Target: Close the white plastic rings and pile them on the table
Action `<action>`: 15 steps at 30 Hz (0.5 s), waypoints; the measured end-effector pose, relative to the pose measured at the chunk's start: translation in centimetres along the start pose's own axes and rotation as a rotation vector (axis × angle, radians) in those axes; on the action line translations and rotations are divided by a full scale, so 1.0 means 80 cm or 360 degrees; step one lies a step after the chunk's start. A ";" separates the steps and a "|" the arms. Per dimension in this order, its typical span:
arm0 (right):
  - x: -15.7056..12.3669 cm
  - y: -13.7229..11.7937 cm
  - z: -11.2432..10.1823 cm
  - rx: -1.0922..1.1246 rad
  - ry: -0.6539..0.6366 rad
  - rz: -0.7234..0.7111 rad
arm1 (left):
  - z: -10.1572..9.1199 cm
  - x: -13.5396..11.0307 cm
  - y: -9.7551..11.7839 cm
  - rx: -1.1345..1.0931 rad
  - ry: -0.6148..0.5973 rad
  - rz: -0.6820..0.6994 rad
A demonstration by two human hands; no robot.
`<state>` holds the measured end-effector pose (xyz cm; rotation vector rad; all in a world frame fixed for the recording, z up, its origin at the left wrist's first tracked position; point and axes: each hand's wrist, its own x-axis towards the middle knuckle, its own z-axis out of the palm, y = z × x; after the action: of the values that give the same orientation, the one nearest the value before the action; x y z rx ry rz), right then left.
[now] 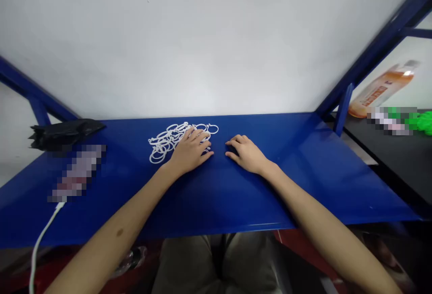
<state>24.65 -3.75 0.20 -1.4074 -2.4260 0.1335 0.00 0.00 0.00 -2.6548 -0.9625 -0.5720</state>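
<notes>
A loose heap of thin white plastic rings [165, 143] lies on the blue table [303, 172] near its far edge. My left hand [189, 151] rests flat on the right part of the heap, fingers stretched out over the rings. Just to the right, my right hand [246, 153] lies palm down on the bare blue top, fingers slightly curled and apart, holding nothing. A small gap separates the two hands.
A black crumpled object [64, 133] sits at the far left, with a blurred flat item [78, 172] and a white cable [42, 235] in front of it. Blue frame struts rise at both sides. An orange bottle [381, 88] lies on a dark surface at right.
</notes>
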 end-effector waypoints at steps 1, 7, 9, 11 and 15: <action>0.000 0.000 0.000 -0.0002 -0.0001 0.0000 | 0.004 0.000 -0.002 0.0006 -0.0010 -0.0004; 0.000 -0.001 0.000 -0.0002 -0.0008 -0.0004 | 0.014 -0.019 -0.036 -0.0274 0.0031 -0.0135; 0.000 -0.001 0.000 -0.0003 -0.0007 -0.0018 | 0.009 -0.021 -0.036 -0.0326 0.0142 -0.0187; 0.000 -0.001 -0.001 -0.0010 -0.0006 -0.0020 | 0.002 -0.018 -0.026 -0.0338 0.0277 -0.0257; -0.001 -0.006 -0.001 0.0040 0.0017 -0.0015 | -0.008 -0.008 0.008 -0.0509 0.0487 -0.0210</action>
<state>24.30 -4.07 0.37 -1.3821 -2.4137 0.1536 -0.24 -1.05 0.22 -2.6653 -1.0282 -1.2141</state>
